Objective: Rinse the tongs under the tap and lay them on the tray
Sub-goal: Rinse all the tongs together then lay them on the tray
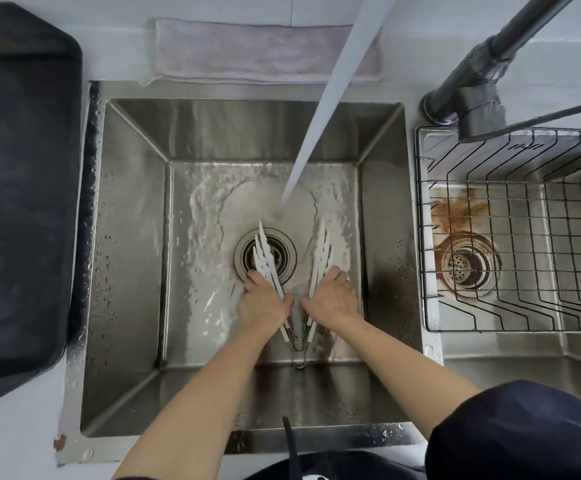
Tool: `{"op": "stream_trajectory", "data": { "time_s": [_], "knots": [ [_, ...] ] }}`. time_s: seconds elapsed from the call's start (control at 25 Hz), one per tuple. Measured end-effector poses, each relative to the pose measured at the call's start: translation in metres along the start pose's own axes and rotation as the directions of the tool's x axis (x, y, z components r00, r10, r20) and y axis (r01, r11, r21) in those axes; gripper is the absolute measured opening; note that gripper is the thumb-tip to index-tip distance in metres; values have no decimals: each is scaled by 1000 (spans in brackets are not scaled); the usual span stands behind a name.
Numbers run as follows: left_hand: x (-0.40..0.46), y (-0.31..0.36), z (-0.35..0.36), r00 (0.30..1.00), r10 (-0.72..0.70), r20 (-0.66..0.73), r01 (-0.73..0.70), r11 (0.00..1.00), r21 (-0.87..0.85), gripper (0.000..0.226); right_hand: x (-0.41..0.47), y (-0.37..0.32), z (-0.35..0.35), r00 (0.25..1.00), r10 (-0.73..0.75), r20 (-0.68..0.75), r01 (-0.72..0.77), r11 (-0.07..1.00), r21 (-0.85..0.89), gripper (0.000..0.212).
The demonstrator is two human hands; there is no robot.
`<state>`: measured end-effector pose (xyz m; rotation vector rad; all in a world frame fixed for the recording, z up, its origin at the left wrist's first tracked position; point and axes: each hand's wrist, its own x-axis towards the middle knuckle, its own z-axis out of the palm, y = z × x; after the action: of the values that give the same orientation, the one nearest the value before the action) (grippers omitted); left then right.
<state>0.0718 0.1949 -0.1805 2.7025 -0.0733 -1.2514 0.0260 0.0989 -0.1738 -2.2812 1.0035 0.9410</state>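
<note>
White tongs (265, 252) with a metal hinge are spread open low in the steel sink (136, 237), their toothed tips pointing away from me over the drain (284, 252). My left hand (263, 303) grips the left arm of the tongs. My right hand (332, 296) grips the right arm, whose tip is at the tongs' right arm (321, 251). A stream of water (320, 109) from the dark tap (483, 74) hits the sink floor just beyond the tips. The dark tray (19, 188) lies on the counter to the left of the sink.
A pale folded cloth (265, 50) lies behind the sink. To the right, a second basin holds a black wire basket (524, 237) over a rust-stained drain. The tap's base and lever stand between the two basins at the back right.
</note>
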Motion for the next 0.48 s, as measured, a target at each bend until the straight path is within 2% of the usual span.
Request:
{"op": "stream_trajectory", "data": {
  "time_s": [0.08, 0.2, 0.36, 0.44, 0.48],
  "knots": [
    [-2, 4, -2, 1000, 9, 3, -9, 999, -54, 68, 0, -2, 0, 1000, 29, -2, -28, 997, 74, 70],
    [-6, 4, -5, 999, 50, 6, -48, 987, -154, 56, 1, -4, -4, 995, 88, 35, -95, 942, 322, 73],
    [-6, 6, -10, 989, 147, -28, -149, 948, -280, 57, -7, -5, -17, 978, 151, 145, -209, 725, 656, 82],
    [-4, 8, -17, 983, 172, -61, -183, 928, -325, 59, -9, -4, -26, 980, 130, 149, -198, 618, 761, 77],
    [-4, 10, -22, 983, 169, -67, -182, 914, -362, 57, -10, -4, -31, 986, 108, 125, -165, 608, 777, 74]
  ]
}}
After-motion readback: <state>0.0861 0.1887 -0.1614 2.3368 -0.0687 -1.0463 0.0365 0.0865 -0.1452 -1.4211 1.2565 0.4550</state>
